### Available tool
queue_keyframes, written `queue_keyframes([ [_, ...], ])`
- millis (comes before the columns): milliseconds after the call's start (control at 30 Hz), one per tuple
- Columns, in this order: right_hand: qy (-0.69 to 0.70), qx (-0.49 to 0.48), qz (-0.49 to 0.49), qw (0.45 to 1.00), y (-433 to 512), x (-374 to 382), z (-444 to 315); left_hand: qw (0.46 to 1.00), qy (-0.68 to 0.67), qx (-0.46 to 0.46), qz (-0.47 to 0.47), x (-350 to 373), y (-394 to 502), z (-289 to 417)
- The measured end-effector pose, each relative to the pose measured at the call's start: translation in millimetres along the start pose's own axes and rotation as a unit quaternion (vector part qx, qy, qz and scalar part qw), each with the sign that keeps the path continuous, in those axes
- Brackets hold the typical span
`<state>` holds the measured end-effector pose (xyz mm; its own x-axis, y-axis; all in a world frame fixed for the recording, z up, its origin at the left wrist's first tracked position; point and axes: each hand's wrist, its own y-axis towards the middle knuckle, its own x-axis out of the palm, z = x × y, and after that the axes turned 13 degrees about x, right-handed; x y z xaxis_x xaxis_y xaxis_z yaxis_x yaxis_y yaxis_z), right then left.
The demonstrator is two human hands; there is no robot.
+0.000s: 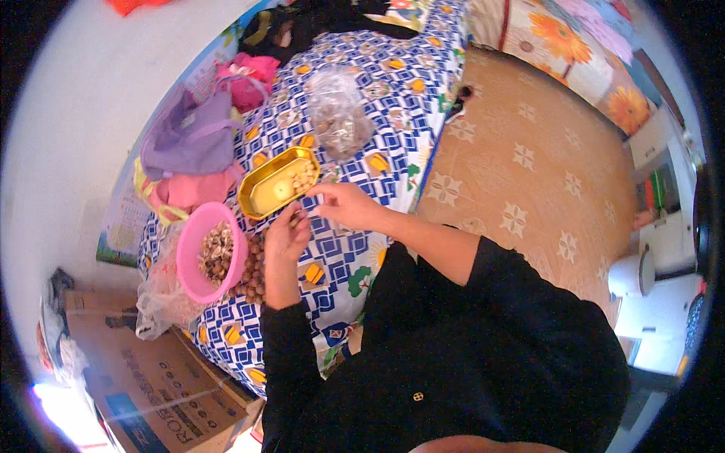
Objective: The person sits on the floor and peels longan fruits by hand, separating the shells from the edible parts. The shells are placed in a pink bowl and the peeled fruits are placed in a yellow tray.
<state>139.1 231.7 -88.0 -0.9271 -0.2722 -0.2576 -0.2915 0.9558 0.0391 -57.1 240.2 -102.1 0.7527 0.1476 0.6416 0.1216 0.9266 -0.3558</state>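
My left hand [288, 235] has its fingertips closed on a round brown nut [295, 221], partly hidden by the fingers. Close beside it, my right hand [348, 205] points toward the left hand with thumb and forefinger a little apart. Whether anything small sits in those fingers cannot be made out. Just beyond both hands lies a gold-coloured tray [261, 182], with pale shelled kernels [303, 178] gathered at its right end. A pink plastic bowl [187, 257] of broken shells [216, 255] stands left of my left hand. Whole brown nuts [254, 272] are heaped between bowl and wrist.
A clear plastic bag [342, 122] with brownish contents rests beyond the tray. Purple [190, 136] and pink [246, 79] cloth bags lie along the wall. Near left is a cardboard box [158, 374]. The patterned bed cover [340, 272] ends at the right above a tan floor [510, 170].
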Motion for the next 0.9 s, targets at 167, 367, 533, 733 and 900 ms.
queue_keyframes([
  [167, 0.558, 0.29, -0.02, 0.777, -52, -64, 128, 0.988, 0.097, 0.123, -0.003, -10, -53, 33],
  [367, 0.457, 0.346, -0.031, 0.819, -95, -65, 165, 0.95, 0.149, 0.268, 0.061, -104, -40, 96],
  [533, 0.411, 0.368, -0.077, 0.831, -100, -49, 130, 0.882, 0.404, 0.235, 0.062, -211, -29, 179],
  [733, 0.314, 0.296, -0.177, 0.885, -118, -47, 129, 0.61, 0.734, 0.261, 0.148, -214, -45, 192],
  [900, 0.122, 0.37, -0.184, 0.902, -124, -67, 120, 0.488, 0.827, 0.225, 0.168, -204, -60, 166],
])
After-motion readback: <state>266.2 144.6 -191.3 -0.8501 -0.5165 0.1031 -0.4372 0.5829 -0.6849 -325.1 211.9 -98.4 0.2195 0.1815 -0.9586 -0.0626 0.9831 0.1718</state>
